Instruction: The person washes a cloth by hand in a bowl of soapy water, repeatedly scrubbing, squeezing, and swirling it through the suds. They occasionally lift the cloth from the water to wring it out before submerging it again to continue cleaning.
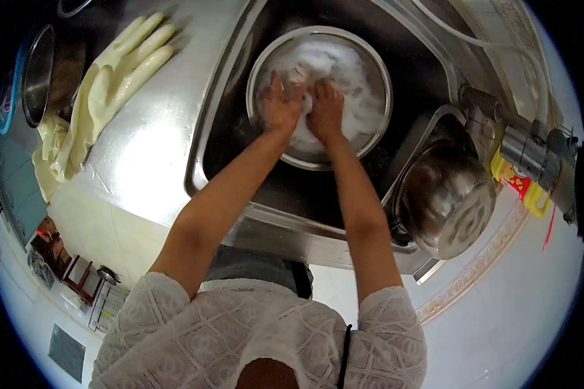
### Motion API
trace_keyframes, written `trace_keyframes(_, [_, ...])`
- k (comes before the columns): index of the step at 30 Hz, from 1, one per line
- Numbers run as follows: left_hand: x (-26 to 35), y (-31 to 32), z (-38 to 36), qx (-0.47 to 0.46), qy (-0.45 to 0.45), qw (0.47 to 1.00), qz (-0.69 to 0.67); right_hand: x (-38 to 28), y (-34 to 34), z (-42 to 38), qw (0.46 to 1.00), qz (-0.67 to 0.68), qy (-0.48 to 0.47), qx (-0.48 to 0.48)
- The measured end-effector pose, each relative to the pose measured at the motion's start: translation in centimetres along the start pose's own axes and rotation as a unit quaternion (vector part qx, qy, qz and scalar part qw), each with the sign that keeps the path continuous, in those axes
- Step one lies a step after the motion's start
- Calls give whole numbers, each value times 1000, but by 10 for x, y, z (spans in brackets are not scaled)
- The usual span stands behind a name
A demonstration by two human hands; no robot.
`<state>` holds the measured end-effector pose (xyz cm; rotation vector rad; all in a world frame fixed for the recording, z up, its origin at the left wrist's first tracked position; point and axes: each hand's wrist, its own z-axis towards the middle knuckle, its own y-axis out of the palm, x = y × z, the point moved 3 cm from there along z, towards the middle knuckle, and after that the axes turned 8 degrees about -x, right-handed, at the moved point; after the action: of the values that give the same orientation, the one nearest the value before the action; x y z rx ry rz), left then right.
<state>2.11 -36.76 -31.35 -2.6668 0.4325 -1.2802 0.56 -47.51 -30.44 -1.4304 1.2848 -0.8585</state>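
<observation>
A round metal basin (pixel 384 107) holds water and thick white suds (pixel 321 57). Both hands are in it, close together near its middle. My left hand (pixel 282 109) is partly closed at the left, one finger sticking up apart from the others. Beside it, my right hand (pixel 326 111) has its fingers bent and pressed together, dipping into the foam. A small whitish piece (pixel 307 104) shows between the two hands; foam covers the rest, and I cannot tell what it is.
The basin sits in a dark sink (pixel 305 194). To the right, an upturned metal pot (pixel 448 201) leans near the faucet (pixel 486 107) and a yellow-and-red package (pixel 516 178). Pale rubber gloves (pixel 104 91) lie on the left counter (pixel 143 155), near a dark pan (pixel 39 74).
</observation>
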Motion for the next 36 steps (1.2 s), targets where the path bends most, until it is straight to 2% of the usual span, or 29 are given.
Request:
trace_keyframes(1, [13, -4, -5, 1, 0, 1000, 1, 4, -19, 0, 994, 104, -35, -18])
trace_keyframes(2, [23, -6, -8, -14, -53, 997, -55, 5, -17, 3, 994, 106, -38, -15])
trace_keyframes(3, [31, -6, -12, -32, -107, 988, -111, 17, -14, 6, 985, 135, 99, 40])
trace_keyframes(4, [32, -6, -11, -32, -106, 988, -111, 28, -9, 7, 954, 162, 236, 93])
trace_keyframes(5, [34, -3, -9, -61, -132, 964, -222, 30, 1, 14, 900, 295, 282, 154])
trace_keyframes(6, [36, 1, -9, -90, -157, 926, -331, 25, -2, 15, 901, 293, 281, 154])
trace_keyframes(7, [39, 0, -8, -91, -157, 925, -333, 17, 0, 17, 838, 491, 202, 126])
trace_keyframes(8, [43, 2, -7, -134, -185, 881, -415, 8, 0, 19, 733, 664, 113, 92])
trace_keyframes(9, [46, 2, -5, -175, -210, 827, -492, -4, -11, 12, 754, 644, 68, 110])
trace_keyframes(10, [43, -1, -2, -176, -210, 826, -493, -17, -27, -2, 772, 623, 23, 125])
trace_keyframes(12, [34, -5, 7, -243, -105, 867, -421, -30, -70, -24, 860, 468, -69, 192])
trace_keyframes(16, [23, -2, 7, -365, 108, 890, -250, -50, -96, -51, 881, 443, -47, 159])
trace_keyframes(17, [23, 0, 9, -366, 110, 890, -249, -55, -103, -47, 907, 379, -28, 179])
trace_keyframes(18, [28, -1, 7, -350, 64, 889, -288, -57, -107, -46, 928, 315, -9, 198])
trace_keyframes(19, [31, -1, 2, -331, 16, 885, -326, -57, -105, -42, 927, 319, -9, 197])
trace_keyframes(21, [41, 1, -9, -293, -79, 865, -399, -46, -98, -27, 902, 349, 60, 248])
trace_keyframes(22, [47, 3, -15, -271, -125, 850, -434, -40, -100, -17, 901, 350, 60, 248])
trace_keyframes(23, [51, 4, -23, -250, -173, 830, -467, -28, -100, -8, 903, 364, 147, 175])
trace_keyframes(24, [59, 6, -31, -251, -174, 830, -467, -14, -97, -2, 894, 372, 231, 100])
trace_keyframes(25, [68, 3, -37, -214, -165, 859, -435, -1, -93, 6, 894, 372, 230, 102])
trace_keyframes(26, [73, 0, -38, -176, -154, 886, -401, 13, -84, 13, 898, 350, 260, 62])
trace_keyframes(27, [73, -2, -36, -176, -151, 886, -400, 24, -74, 14, 899, 328, 289, 21])
trace_keyframes(29, [76, -9, -30, -221, -69, 926, -297, 40, -50, 2, 900, 301, 316, -16])
trace_keyframes(30, [79, -14, -27, -221, -65, 926, -298, 47, -39, -2, 895, 276, 347, -48])
trace_keyframes(31, [84, -23, -24, -217, -27, 951, -218, 50, -36, -3, 896, 276, 346, -44])
trace_keyframes(32, [86, -30, -21, -208, 9, 969, -137, 52, -32, -4, 912, 220, 340, -63])
trace_keyframes(33, [77, -31, -15, -207, 6, 969, -138, 52, -27, -8, 925, 162, 334, -85])
trace_keyframes(34, [64, -30, -6, -187, 25, 977, -100, 41, -19, -8, 924, 162, 334, -86])
trace_keyframes(36, [44, -22, 4, -167, 51, 983, -60, 7, -17, 1, 957, 5, 268, 109])
